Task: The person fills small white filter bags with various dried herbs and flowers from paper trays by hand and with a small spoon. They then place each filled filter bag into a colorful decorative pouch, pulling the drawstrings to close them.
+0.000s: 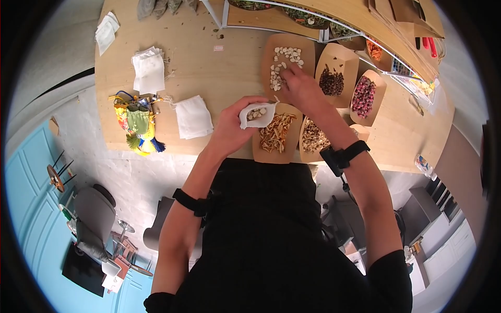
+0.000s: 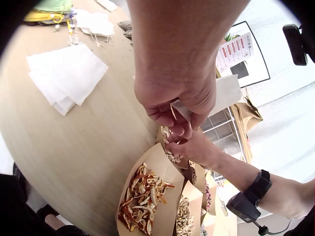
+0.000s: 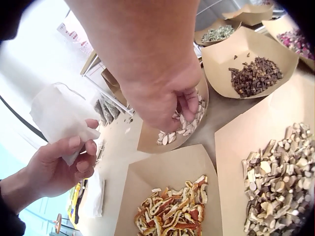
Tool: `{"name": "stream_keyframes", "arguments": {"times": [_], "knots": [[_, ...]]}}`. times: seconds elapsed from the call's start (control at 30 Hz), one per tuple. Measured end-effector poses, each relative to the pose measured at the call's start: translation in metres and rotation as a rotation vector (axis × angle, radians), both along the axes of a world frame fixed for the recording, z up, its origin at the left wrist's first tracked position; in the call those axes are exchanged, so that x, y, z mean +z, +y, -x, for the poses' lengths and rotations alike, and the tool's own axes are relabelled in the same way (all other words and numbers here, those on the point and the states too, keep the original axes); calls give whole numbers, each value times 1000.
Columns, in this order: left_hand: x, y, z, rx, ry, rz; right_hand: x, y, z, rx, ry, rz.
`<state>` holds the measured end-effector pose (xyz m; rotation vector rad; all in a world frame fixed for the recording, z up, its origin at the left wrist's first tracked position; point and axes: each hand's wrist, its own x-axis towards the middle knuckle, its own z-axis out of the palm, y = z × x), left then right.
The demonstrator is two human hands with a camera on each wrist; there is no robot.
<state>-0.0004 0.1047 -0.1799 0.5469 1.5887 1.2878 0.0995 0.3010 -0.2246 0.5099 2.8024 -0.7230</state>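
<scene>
My left hand [image 1: 233, 123] holds a small white drawstring pouch [image 3: 61, 115] by its side, mouth spread open. Pale slices and brownish bits [image 1: 257, 113] show inside the pouch in the head view. My right hand [image 1: 302, 89] reaches into a brown paper tray [image 1: 308, 47] of white dried slices [image 1: 288, 53]. In the right wrist view its curled fingers [image 3: 189, 104] close around some of these slices, with the fingertips partly hidden. Just nearer than that tray, below the pouch, stands a paper tray of dried orange peel strips [image 1: 277, 133].
Other paper trays hold dark cloves [image 1: 332, 82], dried rosebuds [image 1: 364, 97] and chopped pale roots [image 3: 280, 182]. At the left lie white pouches [image 1: 194, 117] and colourful embroidered sachets [image 1: 138, 121]. A white-framed shelf [image 1: 271, 32] borders the table's back.
</scene>
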Motion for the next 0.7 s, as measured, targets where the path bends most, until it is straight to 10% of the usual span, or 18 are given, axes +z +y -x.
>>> {"name": "stream_keyframes", "arguments": {"times": [0.5,0.7], "knots": [[0,5,-1,-1,49,-28,7,9,-6,-157,117,82],[1,22,1,-49,-12,-35,108,19,-2,-283,206,321]]}}
